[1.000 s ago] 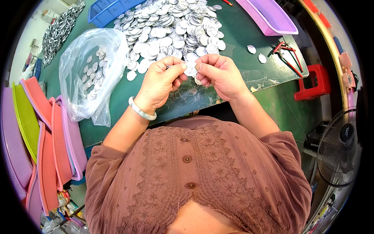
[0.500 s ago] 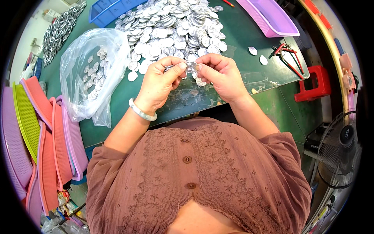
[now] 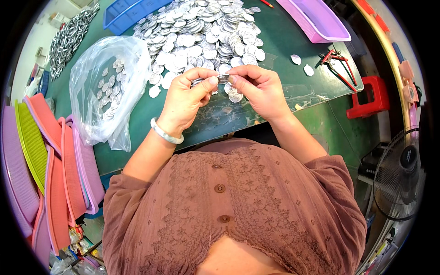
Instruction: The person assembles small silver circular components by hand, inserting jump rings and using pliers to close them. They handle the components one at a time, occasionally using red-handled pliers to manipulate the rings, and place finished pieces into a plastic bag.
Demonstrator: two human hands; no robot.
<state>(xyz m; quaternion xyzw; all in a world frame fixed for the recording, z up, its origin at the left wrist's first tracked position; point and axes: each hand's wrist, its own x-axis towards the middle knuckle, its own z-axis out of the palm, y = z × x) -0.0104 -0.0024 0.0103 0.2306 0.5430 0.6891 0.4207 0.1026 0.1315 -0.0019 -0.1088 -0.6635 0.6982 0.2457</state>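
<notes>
Between both hands, just in front of the pile, a round silver metal medallion (image 3: 223, 78) is held tilted, its face seen at a slant. My left hand (image 3: 187, 95) pinches its left side between thumb and forefinger; more metal edges show behind those fingers, partly hidden. On the other side my right hand (image 3: 262, 93) grips it by thumb and forefinger. Loose silver medallions (image 3: 235, 96) lie on the table just below the fingers. Beyond the hands spreads a large heap of similar medallions (image 3: 201, 39). To the left, a clear plastic bag (image 3: 86, 68) lies with several medallions inside.
A green table (image 3: 293, 41) carries a blue crate (image 3: 133, 17), a purple basket (image 3: 316, 25), red-handled pliers (image 3: 341, 71) and a pile of small metal parts (image 3: 71, 41). Colourful baskets (image 3: 59, 183) crowd the left; a red stool (image 3: 371, 98) and fan (image 3: 398, 178) stand right.
The medallion between my fingers has tipped from nearly face-up to a steeper slant. Both hands keep their pinch and have barely moved.
</notes>
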